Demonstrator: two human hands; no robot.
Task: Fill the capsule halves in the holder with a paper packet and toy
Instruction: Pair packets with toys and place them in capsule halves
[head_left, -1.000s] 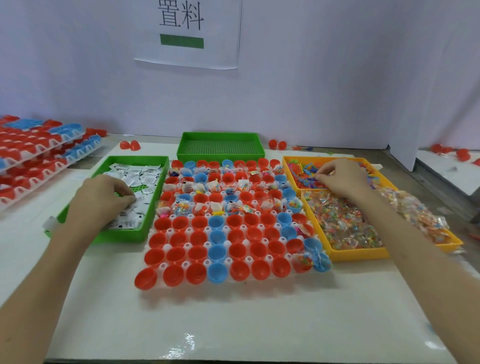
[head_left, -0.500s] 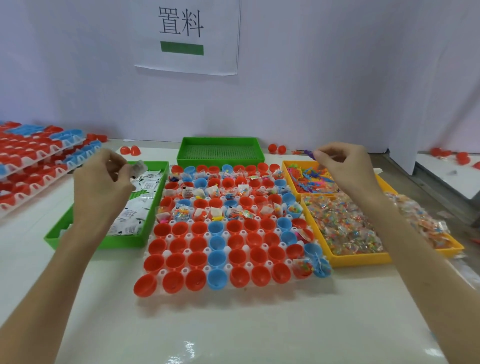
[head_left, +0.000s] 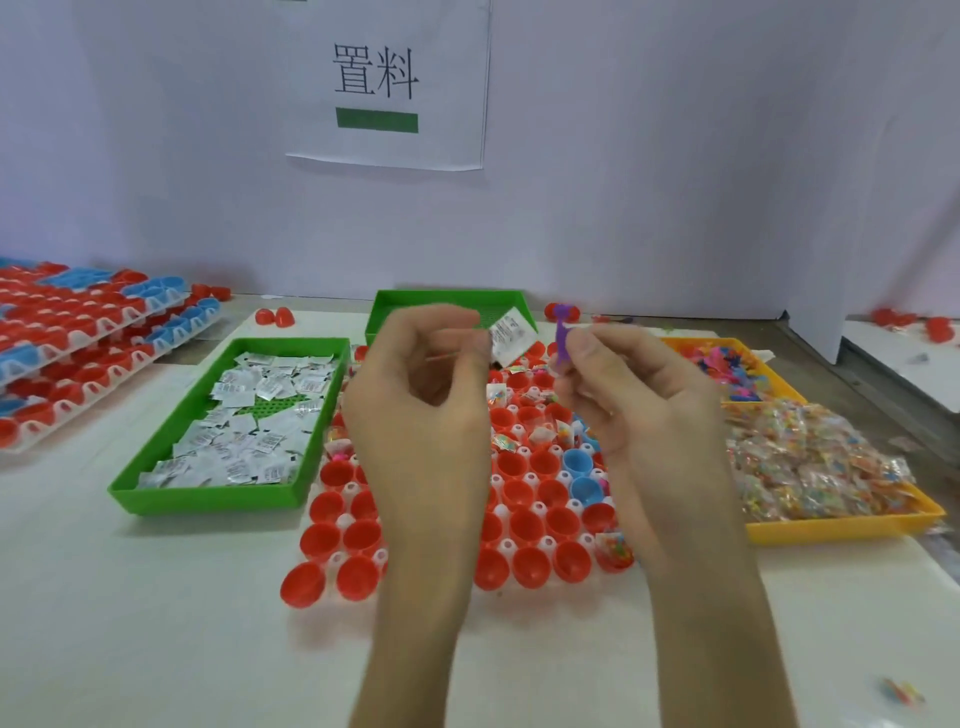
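Observation:
The white holder (head_left: 340, 519) carries rows of red and blue capsule halves; the far rows hold packets and toys, the near rows are bare. Both hands are raised over its middle and hide part of it. My left hand (head_left: 421, 395) pinches a white paper packet (head_left: 511, 335) at its fingertips. My right hand (head_left: 628, 400) pinches a small purple toy (head_left: 562, 340) upright, close beside the packet.
A green tray of paper packets (head_left: 156, 488) lies left of the holder. An orange tray (head_left: 831, 527) of toys and clear bags sits to the right. Another green tray (head_left: 395, 306) stands behind. Stacked filled holders (head_left: 78, 338) lie far left. Loose red halves (head_left: 275, 317) rest by the wall.
Both hands left their trays and came together above the holder, the left bringing a paper packet, the right a purple toy.

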